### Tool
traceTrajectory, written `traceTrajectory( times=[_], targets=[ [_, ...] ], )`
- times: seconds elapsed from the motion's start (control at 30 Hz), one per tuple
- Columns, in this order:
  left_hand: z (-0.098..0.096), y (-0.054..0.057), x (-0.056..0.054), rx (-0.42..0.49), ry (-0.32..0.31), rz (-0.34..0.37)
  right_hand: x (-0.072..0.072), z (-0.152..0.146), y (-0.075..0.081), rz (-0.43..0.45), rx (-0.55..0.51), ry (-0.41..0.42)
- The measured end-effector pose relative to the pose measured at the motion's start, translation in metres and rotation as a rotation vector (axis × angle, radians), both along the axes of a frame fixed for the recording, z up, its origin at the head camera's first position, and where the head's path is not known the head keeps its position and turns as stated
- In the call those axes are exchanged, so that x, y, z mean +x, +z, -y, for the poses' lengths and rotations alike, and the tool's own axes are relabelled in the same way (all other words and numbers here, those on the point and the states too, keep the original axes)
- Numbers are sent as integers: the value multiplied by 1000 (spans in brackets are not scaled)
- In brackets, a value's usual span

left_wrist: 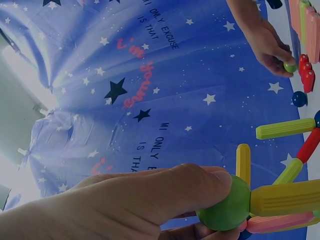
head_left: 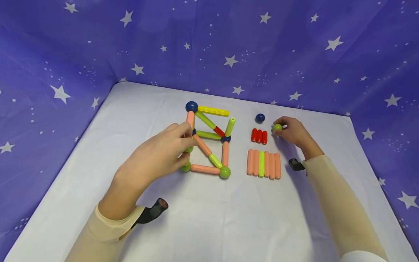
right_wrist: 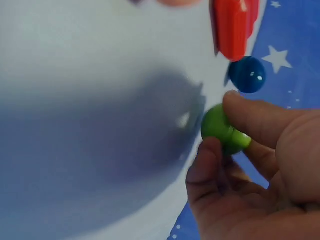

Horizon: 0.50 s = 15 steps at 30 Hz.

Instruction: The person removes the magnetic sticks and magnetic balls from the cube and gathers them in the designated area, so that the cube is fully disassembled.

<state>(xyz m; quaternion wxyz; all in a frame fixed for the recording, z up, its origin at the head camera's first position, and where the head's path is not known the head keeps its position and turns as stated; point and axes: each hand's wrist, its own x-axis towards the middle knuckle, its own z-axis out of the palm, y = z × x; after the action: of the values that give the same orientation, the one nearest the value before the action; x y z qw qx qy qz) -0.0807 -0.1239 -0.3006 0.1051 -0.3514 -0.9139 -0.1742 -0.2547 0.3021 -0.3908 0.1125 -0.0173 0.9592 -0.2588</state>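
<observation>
Grip of left hand [head_left: 158, 153], closed, pinches green ball [left_wrist: 227, 207] (yellow rod [left_wrist: 285, 197] touching it). Right hand [head_left: 293, 131], likewise closed, pinches another ball [head_left: 277, 127].

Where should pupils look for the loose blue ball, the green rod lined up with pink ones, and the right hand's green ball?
Loose blue ball [head_left: 260, 118], head view, visible middle.
Green rod [head_left: 261, 164], head view, midway along its length.
Green ball [right_wrist: 215, 123], right wrist view, uncovered left side.
</observation>
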Motion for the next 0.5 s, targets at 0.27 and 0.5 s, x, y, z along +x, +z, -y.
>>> traceTrajectory(
  times=[0.27, 0.5],
  targets=[
    [4, -3, 2, 7, 1, 4, -30, 20, -2, 54, 20, 7],
    [2, -1, 1, -3, 11, 0, -37, 25, -5, 56, 3, -28]
  ],
)
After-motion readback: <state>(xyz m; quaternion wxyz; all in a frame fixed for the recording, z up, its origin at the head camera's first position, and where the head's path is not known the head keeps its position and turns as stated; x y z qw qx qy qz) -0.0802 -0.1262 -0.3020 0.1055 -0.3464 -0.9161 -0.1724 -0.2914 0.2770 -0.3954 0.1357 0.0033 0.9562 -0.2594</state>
